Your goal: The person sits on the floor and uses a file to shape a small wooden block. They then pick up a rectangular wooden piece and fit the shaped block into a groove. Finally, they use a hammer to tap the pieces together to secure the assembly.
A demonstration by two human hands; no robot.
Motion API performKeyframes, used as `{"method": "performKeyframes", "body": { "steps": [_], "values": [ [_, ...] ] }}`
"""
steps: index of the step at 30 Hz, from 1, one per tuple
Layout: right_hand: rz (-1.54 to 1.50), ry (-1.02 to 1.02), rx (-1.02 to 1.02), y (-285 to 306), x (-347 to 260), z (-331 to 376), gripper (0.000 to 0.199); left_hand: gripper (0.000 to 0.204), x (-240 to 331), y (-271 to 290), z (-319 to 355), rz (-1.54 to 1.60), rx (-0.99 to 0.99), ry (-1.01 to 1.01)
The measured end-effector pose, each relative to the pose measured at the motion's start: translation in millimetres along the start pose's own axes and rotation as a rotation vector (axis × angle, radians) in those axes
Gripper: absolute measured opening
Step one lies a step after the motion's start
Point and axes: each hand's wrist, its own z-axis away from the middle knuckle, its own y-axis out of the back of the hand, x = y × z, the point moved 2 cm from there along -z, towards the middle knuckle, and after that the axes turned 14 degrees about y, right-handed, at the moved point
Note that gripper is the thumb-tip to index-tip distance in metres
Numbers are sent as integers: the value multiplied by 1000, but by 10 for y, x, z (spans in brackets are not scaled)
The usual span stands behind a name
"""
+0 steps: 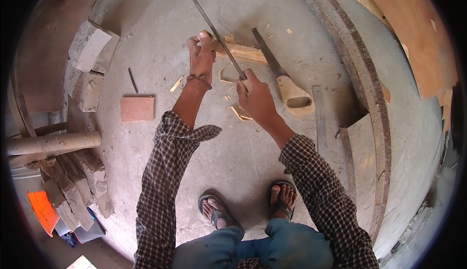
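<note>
My right hand is closed round the handle of a long, narrow, dark metal file that tapers to a point, slanting up and to the left. Just left of it, my left hand grips the end of a pale wooden piece. The file passes across this piece beside my left fingers; whether the two touch I cannot tell. Right of the wood, a handsaw with a pale wooden handle lies on the floor. Curled wood shavings and small chips are scattered below the wood.
A reddish-brown wooden block and a dark thin stick lie at the left. A metal ruler lies right of the saw. Concrete blocks and stacked timber line the left side; a long curved beam bounds the right.
</note>
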Motion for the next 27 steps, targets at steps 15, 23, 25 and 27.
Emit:
{"method": "performKeyframes", "body": {
  "steps": [15, 23, 25, 27],
  "values": [
    [-203, -169, -132, 234, 150, 49, 26, 56, -8, -32, -30, 37, -22, -11],
    [-78, -49, 38, 36, 312, 116, 28, 56, -3, -3, -87, 30, -13, -29],
    [1, -93, 1, 18, 478, 112, 27, 55, -7, -17, -68, 22, -23, -40],
    [38, -5, 77, 30, 562, 208, 27, 55, -46, 6, -56, 5, -32, -44]
  ]
}}
